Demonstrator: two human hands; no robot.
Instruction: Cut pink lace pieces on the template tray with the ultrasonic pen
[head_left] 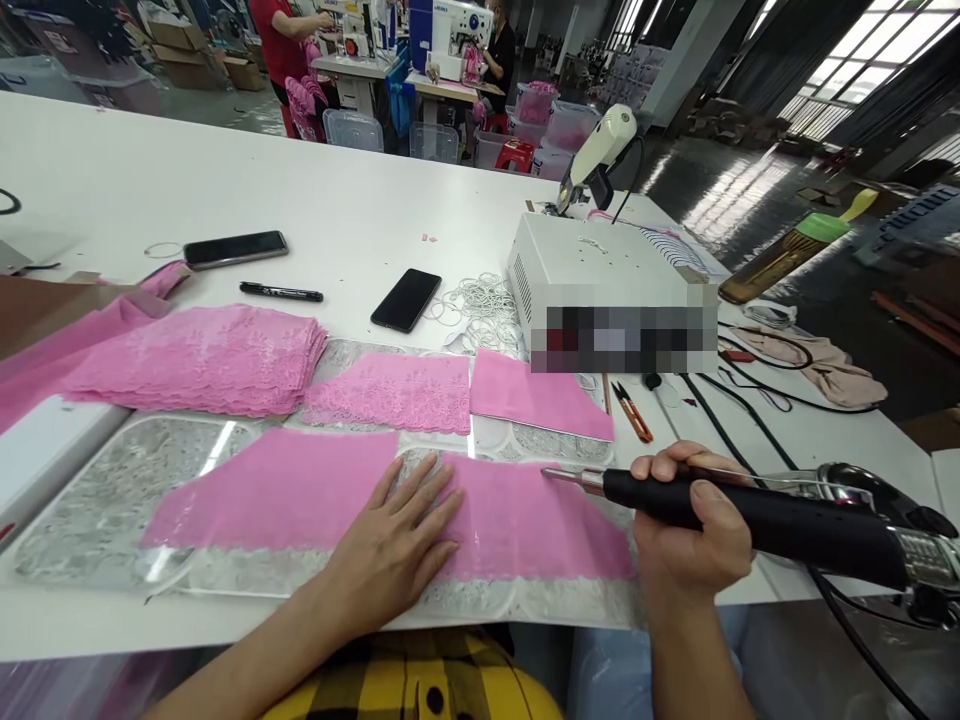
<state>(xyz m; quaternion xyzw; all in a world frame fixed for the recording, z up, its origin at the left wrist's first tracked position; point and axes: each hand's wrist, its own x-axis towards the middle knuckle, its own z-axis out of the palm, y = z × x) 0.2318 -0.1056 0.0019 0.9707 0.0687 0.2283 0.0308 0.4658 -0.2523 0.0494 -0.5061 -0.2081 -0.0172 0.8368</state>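
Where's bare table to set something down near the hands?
Free: the white table behind the phones and marker. Crowded: pink fabric under the left hand, the lace stack, and cables beside the right hand holding the cutter.

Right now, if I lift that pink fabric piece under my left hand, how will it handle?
The pink fabric looks thin and lies dead flat on the clear template, so it would probably droop and fold. It seems light; the left hand pressing it suggests it slides easily on that glossy plastic. Its lace edge may snag.
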